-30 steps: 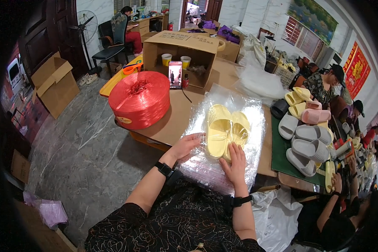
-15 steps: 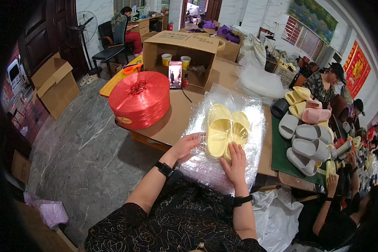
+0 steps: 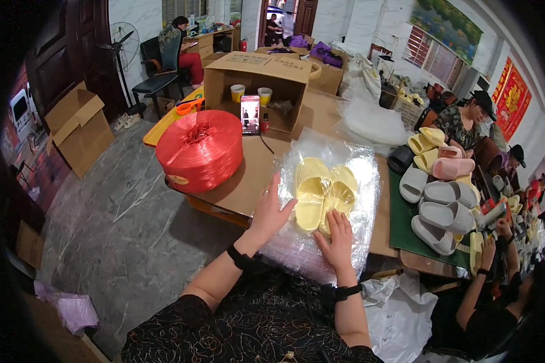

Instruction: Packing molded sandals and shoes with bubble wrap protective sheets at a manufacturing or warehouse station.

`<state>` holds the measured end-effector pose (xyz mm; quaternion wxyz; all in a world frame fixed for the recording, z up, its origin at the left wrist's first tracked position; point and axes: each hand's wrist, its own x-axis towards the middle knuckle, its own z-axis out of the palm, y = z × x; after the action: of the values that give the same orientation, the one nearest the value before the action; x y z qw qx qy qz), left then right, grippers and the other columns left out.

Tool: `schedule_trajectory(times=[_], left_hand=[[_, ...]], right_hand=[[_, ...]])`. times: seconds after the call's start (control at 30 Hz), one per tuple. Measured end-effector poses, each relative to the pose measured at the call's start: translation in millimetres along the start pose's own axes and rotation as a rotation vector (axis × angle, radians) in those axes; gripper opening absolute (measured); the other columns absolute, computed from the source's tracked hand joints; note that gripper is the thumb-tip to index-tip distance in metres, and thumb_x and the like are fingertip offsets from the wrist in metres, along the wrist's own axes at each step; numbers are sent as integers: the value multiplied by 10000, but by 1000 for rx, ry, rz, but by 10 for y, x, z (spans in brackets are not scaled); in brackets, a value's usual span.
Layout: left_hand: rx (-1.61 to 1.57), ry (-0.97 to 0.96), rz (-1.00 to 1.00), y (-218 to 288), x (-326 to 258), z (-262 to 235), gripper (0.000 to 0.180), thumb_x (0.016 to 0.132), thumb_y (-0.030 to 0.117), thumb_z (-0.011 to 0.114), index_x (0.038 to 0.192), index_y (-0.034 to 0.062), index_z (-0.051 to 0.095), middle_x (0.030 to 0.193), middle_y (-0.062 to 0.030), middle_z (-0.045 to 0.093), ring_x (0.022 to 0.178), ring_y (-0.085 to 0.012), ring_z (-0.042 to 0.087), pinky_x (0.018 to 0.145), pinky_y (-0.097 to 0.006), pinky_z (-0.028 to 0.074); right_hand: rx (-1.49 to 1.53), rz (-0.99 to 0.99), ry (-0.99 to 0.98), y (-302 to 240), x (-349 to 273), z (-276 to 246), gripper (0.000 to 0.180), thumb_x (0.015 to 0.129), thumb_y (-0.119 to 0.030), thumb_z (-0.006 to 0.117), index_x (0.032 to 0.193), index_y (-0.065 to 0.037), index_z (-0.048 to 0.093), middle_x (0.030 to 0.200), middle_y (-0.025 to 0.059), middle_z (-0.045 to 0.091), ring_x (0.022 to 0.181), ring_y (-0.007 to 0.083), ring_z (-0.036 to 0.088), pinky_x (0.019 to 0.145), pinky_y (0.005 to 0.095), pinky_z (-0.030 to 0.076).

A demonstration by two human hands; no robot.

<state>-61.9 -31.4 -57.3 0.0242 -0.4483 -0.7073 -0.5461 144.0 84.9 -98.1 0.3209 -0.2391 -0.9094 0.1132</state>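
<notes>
A pair of pale yellow slippers [image 3: 326,196] lies side by side, toes away from me, inside a transparent plastic bag [image 3: 362,209]. Under it are more shiny bags [image 3: 290,257], stacked at the table's near edge. My left hand [image 3: 272,209] is beside the left slipper, fingers stretched toward the far side and thumb apart. It grips nothing, and whether it touches the bag I cannot tell. My right hand [image 3: 338,241] lies flat with fingers spread over the heel end of the right slipper, on the plastic.
A big red roll of plastic twine [image 3: 201,154] stands left on the table. Behind it are a phone [image 3: 250,115] and an open carton [image 3: 254,69] with two cups. Grey, yellow and pink slippers [image 3: 445,193] are heaped on a green mat at right, near a co-worker's hand [image 3: 488,254].
My left hand has risen from the bag's left edge, its fingers now pointing away from me with the thumb apart. The bagged slippers have shifted slightly nearer. My right hand stays at the heels.
</notes>
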Motion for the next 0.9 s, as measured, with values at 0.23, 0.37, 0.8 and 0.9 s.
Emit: schedule_trajectory(times=[0.23, 0.37, 0.8, 0.9], left_hand=[[301, -209, 510, 302, -28, 196, 600, 891, 345, 678, 1393, 65, 508, 1507, -198, 404, 1410, -395, 349, 1124, -524, 330], [513, -396, 405, -40, -136, 388, 577, 924, 443, 597, 1413, 149, 516, 1525, -156, 402, 1448, -375, 292, 1157, -573, 247], [260, -530, 525, -305, 58, -13, 610, 843, 445, 704, 1370, 168, 571, 1507, -100, 451, 1440, -329, 335, 1167, -445, 298], [202, -463, 546, -378, 17, 17, 624, 812, 423, 743, 1364, 182, 577, 1502, -71, 462, 1430, -328, 353, 1162, -447, 315]], right_hand=[[-5, -14, 2, 13, 9, 18, 670, 880, -402, 687, 1409, -43, 485, 1458, 168, 467, 1369, 395, 379, 1126, 504, 298], [-11, -13, 12, 5, 2, 43, 676, 879, -419, 683, 1405, -42, 489, 1450, 168, 476, 1367, 396, 384, 1128, 503, 295], [-5, -4, -3, -12, 8, 8, 675, 877, -422, 681, 1405, -45, 493, 1457, 152, 474, 1376, 385, 376, 1134, 508, 282], [-15, -5, 0, -14, 7, 13, 676, 872, -415, 687, 1404, -45, 493, 1457, 152, 474, 1378, 385, 374, 1137, 506, 278]])
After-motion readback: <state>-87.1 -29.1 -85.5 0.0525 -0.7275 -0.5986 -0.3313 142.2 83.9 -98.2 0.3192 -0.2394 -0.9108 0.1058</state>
